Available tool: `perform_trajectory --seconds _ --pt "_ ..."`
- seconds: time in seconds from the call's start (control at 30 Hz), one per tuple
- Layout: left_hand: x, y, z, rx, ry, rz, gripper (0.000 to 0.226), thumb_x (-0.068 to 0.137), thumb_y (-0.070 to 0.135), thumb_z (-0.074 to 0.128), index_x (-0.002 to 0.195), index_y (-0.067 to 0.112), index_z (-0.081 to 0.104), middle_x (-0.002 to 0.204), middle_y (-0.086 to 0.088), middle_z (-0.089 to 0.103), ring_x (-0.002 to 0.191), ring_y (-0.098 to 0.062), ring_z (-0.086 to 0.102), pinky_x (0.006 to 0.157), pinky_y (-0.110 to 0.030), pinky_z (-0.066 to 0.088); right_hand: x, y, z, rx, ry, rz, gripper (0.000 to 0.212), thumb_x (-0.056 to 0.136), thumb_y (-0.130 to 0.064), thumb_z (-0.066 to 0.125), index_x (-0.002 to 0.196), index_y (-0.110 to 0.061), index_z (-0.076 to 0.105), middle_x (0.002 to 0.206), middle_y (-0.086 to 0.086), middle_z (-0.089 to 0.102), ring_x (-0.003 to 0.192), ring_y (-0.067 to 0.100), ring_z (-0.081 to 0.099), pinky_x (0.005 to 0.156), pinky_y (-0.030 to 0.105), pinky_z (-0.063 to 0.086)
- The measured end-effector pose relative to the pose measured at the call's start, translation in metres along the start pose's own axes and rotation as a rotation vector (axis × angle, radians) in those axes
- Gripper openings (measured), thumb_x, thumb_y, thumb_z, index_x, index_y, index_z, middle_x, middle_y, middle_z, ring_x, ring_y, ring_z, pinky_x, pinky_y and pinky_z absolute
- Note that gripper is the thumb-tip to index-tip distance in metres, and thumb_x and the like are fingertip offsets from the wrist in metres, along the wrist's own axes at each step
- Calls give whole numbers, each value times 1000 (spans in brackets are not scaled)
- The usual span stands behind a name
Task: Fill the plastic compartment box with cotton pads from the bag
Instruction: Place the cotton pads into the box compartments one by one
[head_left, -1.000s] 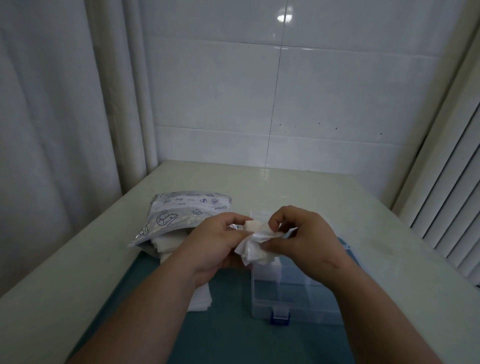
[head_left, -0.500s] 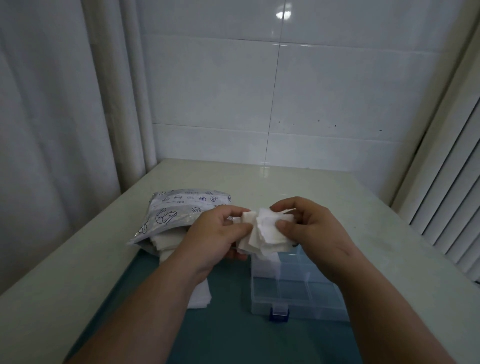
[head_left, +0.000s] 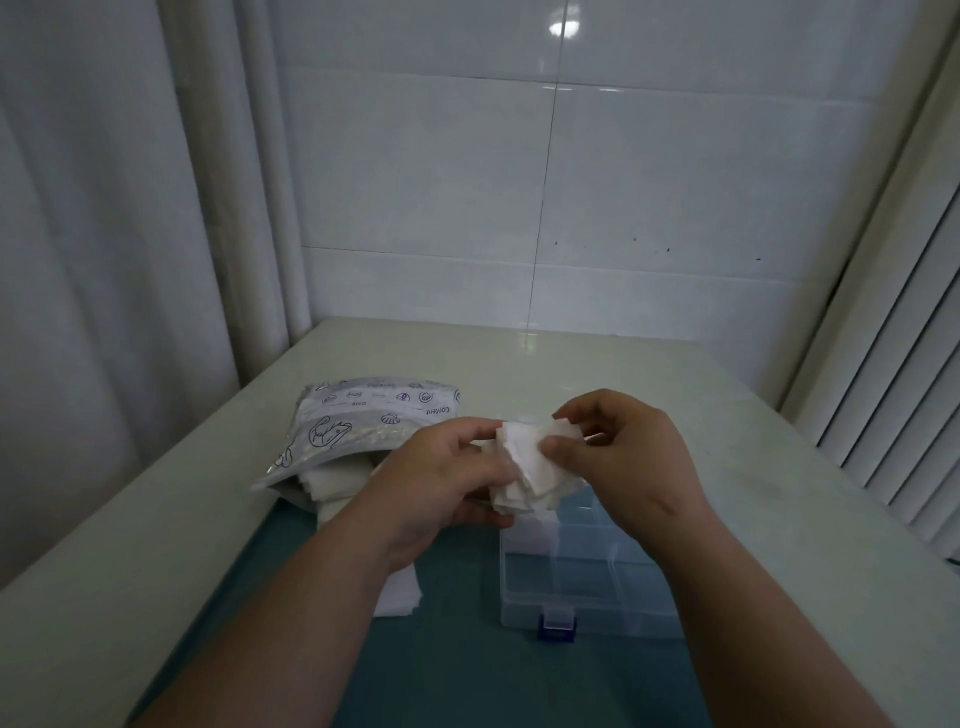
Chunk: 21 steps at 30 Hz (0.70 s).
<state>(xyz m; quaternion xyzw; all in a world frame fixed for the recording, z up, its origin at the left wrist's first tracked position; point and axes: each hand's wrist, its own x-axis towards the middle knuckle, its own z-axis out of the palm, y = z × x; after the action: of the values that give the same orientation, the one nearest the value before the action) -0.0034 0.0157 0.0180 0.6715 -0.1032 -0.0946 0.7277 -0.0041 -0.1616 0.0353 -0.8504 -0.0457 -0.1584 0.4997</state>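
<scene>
Both hands hold one fanned stack of cotton pads over the far end of the compartment box.
Left hand and right hand pinch opposite edges. Bag lies left, near the table edge; bare tabletop runs behind.

Dim, bluish light, faint shadows. A small glare spot sits high on the tiled wall, a paler reflection on the table at that wall's foot. Verticals beside the wall bow; cotton pads look soft
</scene>
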Motion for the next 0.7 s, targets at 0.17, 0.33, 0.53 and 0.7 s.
perform_trajectory --seconds 0.17,0.33,0.53,0.7 --pt "1 -2 -1 -37 6 -5 37 84 -11 62 116 9 63 96 -17 73 82 -26 72 66 -35 60 0 0 1 43 20 30 20 77 -22 78 92 -27 66 89 -13 66 81 5 63 67 19 54" --pt "2 -1 -2 -101 18 10 40 85 -13 60 119 9 60 99 -18 72 83 -26 72 65 -34 60 0 1 -2 167 12 133 15 77 -16 79 86 -16 66 86 1 67 79 20 68 64 29 60" --pt "3 -4 -3 -80 42 7 39 85 -14 60 117 9 61 101 -19 72 85 -29 72 69 -38 61 1 2 -5 269 21 218 8 80 -9 75 82 -9 68 86 11 70 76 26 70 62 30 60" --pt "5 -5 -5 -49 96 16 39 84 -13 60 116 10 63 98 -19 73 85 -30 72 64 -36 60 5 5 -9 280 117 216 8 84 -7 71 81 -10 64 83 12 67 69 26 68 64 33 59"
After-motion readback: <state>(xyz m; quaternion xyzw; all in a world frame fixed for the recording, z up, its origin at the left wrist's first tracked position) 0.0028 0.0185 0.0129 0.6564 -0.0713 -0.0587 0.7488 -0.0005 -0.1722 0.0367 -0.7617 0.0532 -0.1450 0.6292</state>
